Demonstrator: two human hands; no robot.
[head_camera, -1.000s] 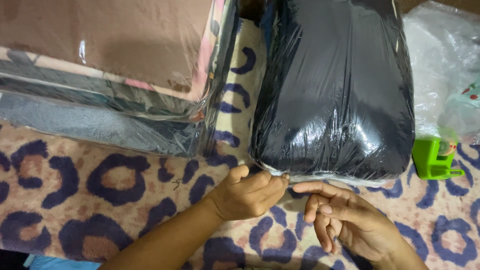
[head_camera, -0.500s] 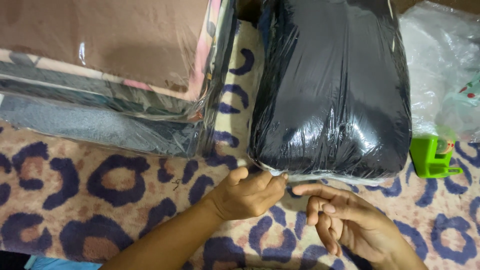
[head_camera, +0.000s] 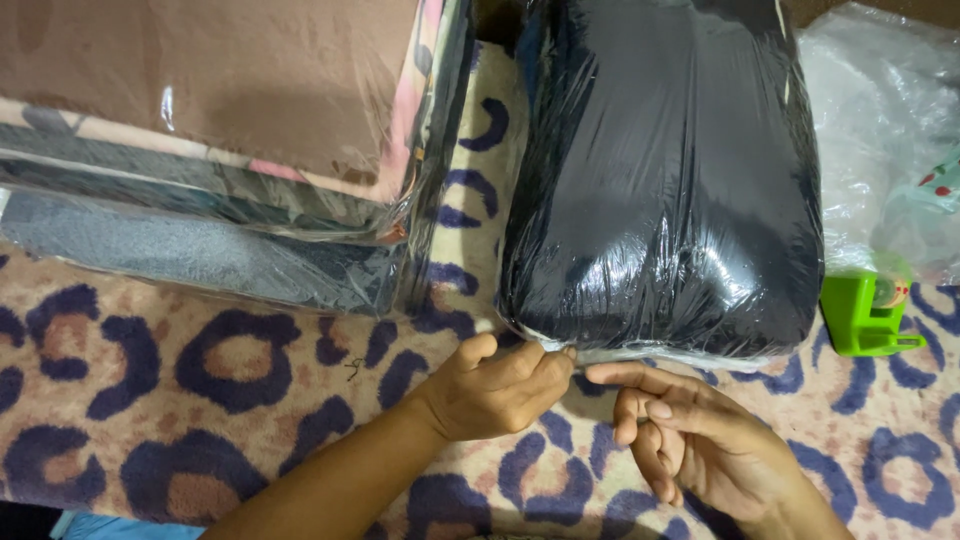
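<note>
Leopard-print blanket (head_camera: 230, 380) underlies both hands (head_camera: 495, 385) beside a black plastic-wrapped bundle (head_camera: 665, 180).

A stack (head_camera: 220, 150) of plastic-wrapped folded fabrics lay at far left, brown on top, grey at the bottom. A green tape dispenser (head_camera: 868, 312) stood at right on the leopard-print blanket (head_camera: 200, 400). Crumpled clear plastic (head_camera: 880, 130) lay at far right, just beyond the dispenser.

glossy crinkled plastic film wraps the dark cloth bundle (head_camera: 665, 190); the spotted blanket (head_camera: 230, 400) looks matt, fuzzy.
</note>
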